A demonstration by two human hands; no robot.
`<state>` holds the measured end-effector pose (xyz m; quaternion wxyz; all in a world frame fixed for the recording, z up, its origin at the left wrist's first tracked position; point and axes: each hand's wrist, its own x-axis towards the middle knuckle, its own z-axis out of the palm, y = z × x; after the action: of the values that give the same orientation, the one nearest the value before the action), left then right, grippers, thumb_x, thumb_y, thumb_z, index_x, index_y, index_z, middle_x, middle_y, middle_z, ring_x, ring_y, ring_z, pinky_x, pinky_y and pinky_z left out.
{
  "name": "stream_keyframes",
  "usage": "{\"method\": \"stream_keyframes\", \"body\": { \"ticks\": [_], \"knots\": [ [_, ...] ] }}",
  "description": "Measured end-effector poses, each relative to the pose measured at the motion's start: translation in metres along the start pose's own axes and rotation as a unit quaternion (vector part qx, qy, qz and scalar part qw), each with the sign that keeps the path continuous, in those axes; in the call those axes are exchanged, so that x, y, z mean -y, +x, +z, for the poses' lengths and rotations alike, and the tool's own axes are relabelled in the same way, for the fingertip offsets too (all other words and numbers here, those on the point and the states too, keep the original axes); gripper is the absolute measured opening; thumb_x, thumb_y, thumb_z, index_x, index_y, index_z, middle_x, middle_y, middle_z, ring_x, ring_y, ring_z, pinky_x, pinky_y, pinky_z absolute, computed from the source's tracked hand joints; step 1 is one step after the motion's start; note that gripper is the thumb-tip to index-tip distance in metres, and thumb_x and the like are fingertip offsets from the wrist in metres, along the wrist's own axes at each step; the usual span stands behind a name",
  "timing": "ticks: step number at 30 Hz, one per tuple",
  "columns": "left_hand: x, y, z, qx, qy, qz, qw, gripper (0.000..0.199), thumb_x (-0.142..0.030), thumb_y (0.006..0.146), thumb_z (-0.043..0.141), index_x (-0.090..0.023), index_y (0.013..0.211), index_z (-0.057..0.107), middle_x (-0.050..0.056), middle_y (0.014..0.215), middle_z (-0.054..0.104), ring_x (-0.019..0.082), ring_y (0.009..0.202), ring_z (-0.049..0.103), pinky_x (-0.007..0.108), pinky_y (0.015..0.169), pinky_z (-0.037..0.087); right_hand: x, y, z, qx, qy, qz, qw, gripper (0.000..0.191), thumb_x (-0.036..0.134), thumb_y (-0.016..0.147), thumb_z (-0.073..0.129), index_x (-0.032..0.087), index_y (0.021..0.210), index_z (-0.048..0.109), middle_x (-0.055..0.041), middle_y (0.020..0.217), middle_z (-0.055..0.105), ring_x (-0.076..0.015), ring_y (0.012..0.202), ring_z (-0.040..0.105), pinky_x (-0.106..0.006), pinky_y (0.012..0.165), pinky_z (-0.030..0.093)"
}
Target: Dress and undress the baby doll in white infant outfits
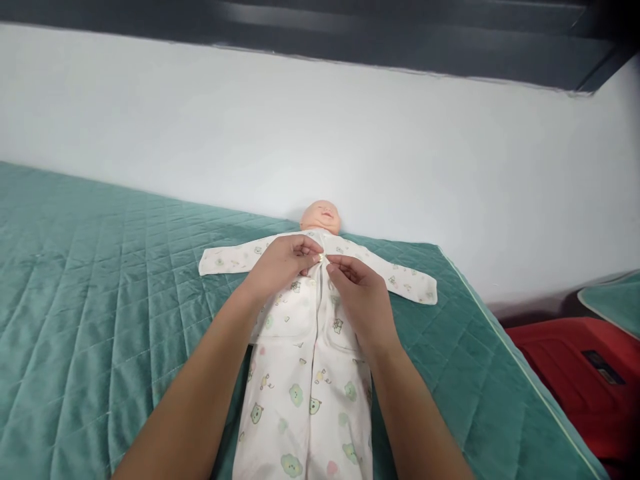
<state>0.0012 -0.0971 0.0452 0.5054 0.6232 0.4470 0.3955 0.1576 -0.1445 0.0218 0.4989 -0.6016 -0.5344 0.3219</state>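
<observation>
A baby doll (321, 216) lies on its back, its head close to the wall, dressed in a white garment (295, 373) printed with small green and pink figures. Both sleeves are spread out sideways. At the upper chest, my left hand (287, 261) pinches the garment's front edge from the left. My right hand (357, 283) pinches the opposite edge, its fingertips almost meeting those of my left hand. Below the hands the front opening runs down the middle as a narrow gap. The fingertips partly hide the fabric they hold.
A green quilted cover (100, 300) lies under the doll. Behind it rises a white wall (300, 133) with a dark ledge (350, 33) above. A red case (580, 380) stands beyond the cover's right edge.
</observation>
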Motion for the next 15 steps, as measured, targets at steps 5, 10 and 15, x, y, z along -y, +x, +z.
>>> {"method": "stream_keyframes", "body": {
  "ticks": [5, 10, 15],
  "knots": [
    [0.0043, 0.0024, 0.0003, 0.001, 0.011, -0.008, 1.000, 0.017, -0.032, 0.077, 0.068, -0.020, 0.087, 0.072, 0.001, 0.065, 0.058, 0.011, 0.056, 0.052, 0.020, 0.041, 0.030, 0.0012, -0.0011, 0.0036, -0.021, -0.093, -0.030, 0.995, 0.030, 0.042, 0.082, 0.065, 0.024, 0.105, 0.070, -0.0010, 0.084, 0.071, -0.0175, 0.070, 0.062, -0.032, 0.068, 0.048],
    [0.0024, 0.0018, 0.0038, -0.018, -0.008, -0.019, 1.000, 0.016, -0.030, 0.075, 0.068, -0.018, 0.084, 0.073, 0.000, 0.061, 0.056, 0.010, 0.052, 0.049, 0.020, 0.040, 0.029, 0.0016, -0.0004, 0.0057, -0.030, -0.118, -0.039, 0.992, 0.026, 0.040, 0.082, 0.064, 0.024, 0.101, 0.071, -0.0007, 0.082, 0.070, -0.0177, 0.070, 0.061, -0.033, 0.070, 0.048],
    [0.0014, 0.0003, 0.0029, -0.014, -0.003, -0.022, 1.000, 0.017, -0.033, 0.075, 0.068, -0.020, 0.084, 0.073, 0.001, 0.063, 0.057, 0.011, 0.056, 0.051, 0.020, 0.038, 0.027, -0.0041, 0.0037, 0.0004, -0.007, -0.008, -0.003, 1.000, 0.026, 0.044, 0.082, 0.065, 0.025, 0.097, 0.074, -0.0012, 0.083, 0.072, -0.0179, 0.071, 0.064, -0.030, 0.066, 0.048]
  ]
}}
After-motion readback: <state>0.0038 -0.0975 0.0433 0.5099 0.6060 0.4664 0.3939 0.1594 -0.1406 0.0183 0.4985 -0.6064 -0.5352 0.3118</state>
